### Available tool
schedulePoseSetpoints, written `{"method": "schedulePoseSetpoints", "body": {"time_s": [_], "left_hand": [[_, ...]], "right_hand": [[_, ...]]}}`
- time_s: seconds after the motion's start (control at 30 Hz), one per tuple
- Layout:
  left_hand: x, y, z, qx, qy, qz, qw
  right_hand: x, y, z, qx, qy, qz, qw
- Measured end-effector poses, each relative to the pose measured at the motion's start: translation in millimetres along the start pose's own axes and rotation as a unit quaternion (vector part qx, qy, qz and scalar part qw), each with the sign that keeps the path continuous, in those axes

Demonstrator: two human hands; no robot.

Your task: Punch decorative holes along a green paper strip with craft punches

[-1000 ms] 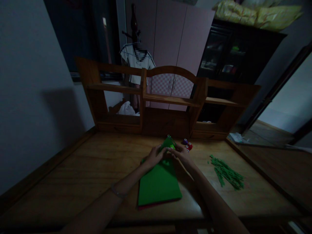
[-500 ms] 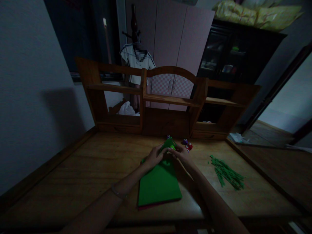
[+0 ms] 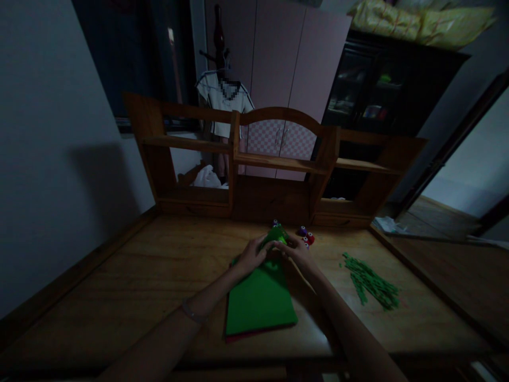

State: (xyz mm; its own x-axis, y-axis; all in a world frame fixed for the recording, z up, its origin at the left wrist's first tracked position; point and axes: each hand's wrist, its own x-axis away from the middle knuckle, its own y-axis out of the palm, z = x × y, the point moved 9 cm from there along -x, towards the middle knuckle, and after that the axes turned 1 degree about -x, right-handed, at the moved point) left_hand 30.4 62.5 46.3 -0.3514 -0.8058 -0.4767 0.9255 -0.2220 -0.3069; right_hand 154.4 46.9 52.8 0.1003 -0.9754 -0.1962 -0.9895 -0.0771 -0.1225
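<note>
A small green piece [image 3: 277,232], seemingly paper or foam, is held between both hands above the far end of a green sheet stack [image 3: 260,302]. My left hand [image 3: 253,254] grips its left side, fingers closed. From the right, my right hand [image 3: 297,252] pinches it, thumb near the left thumb. A brighter green spot shows between the fingers; its shape is too small to tell. Below the green sheets a red edge peeks out. Just beyond the hands lie small purple [image 3: 302,231] and red balls [image 3: 310,238] with eyes.
A pile of green strips [image 3: 371,281] lies on the wooden desk [image 3: 159,281] at the right. A wooden shelf unit [image 3: 278,162] stands along the desk's back edge. The left side of the desk meets a wall [image 3: 47,159].
The upper part of the green piece looks lower and more rounded, bent over between the hands. Both hands have stayed nearly in place.
</note>
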Motion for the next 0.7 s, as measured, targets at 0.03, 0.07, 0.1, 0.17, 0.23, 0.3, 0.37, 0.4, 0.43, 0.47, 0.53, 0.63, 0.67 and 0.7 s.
{"method": "schedulePoseSetpoints", "body": {"time_s": [0.03, 0.07, 0.1, 0.17, 0.23, 0.3, 0.37, 0.4, 0.43, 0.47, 0.53, 0.63, 0.67, 0.7], "left_hand": [[0.0, 0.1, -0.1, -0.001, 0.0, 0.0, 1.0], [-0.1, 0.5, 0.1, -0.002, 0.001, -0.003, 1.0], [-0.2, 0.9, 0.4, -0.003, 0.001, -0.005, 1.0], [-0.6, 1.4, 1.7, -0.003, 0.005, -0.008, 1.0], [-1.0, 1.3, 3.6, -0.003, 0.008, -0.009, 1.0], [-1.2, 0.5, 5.6, -0.007, 0.013, -0.007, 1.0], [-1.2, -0.3, 7.0, -0.01, 0.015, -0.005, 1.0], [-1.0, -0.6, 7.2, -0.011, 0.014, -0.004, 1.0], [-0.9, -0.8, 7.0, -0.011, 0.011, -0.004, 1.0], [-0.8, -0.9, 6.6, -0.011, 0.006, -0.005, 1.0], [-0.7, -0.9, 5.8, -0.012, -0.003, -0.006, 1.0], [-1.0, -1.2, 7.3, -0.014, 0.001, -0.006, 1.0], [-1.1, -1.6, 8.0, -0.014, 0.005, -0.004, 1.0], [-1.2, -1.9, 8.6, -0.014, 0.009, -0.003, 1.0]], "right_hand": [[0.0, -0.2, -0.4, 0.002, 0.0, 0.0, 1.0], [-0.1, -0.4, -0.6, 0.005, 0.0, 0.001, 1.0], [-0.3, -0.6, -0.8, 0.012, 0.001, 0.003, 1.0], [-0.6, -0.8, -1.2, 0.024, 0.003, 0.006, 1.0], [-0.7, -0.7, -1.4, 0.029, 0.005, 0.007, 1.0], [-0.8, -0.9, -1.5, 0.026, 0.005, 0.01, 1.0], [-0.8, -0.7, -1.2, 0.021, 0.006, 0.01, 1.0], [-0.8, -0.7, -1.0, 0.019, 0.007, 0.01, 1.0], [-0.8, -0.7, -0.6, 0.017, 0.008, 0.009, 1.0], [-0.8, -0.8, -0.2, 0.015, 0.009, 0.009, 1.0], [-0.5, -1.5, 0.4, 0.013, 0.011, 0.011, 1.0], [-0.2, -2.6, 0.5, 0.018, 0.01, 0.016, 1.0], [-0.3, -3.1, 0.4, 0.02, 0.011, 0.018, 1.0], [-0.5, -3.2, 0.5, 0.02, 0.012, 0.019, 1.0]]}}
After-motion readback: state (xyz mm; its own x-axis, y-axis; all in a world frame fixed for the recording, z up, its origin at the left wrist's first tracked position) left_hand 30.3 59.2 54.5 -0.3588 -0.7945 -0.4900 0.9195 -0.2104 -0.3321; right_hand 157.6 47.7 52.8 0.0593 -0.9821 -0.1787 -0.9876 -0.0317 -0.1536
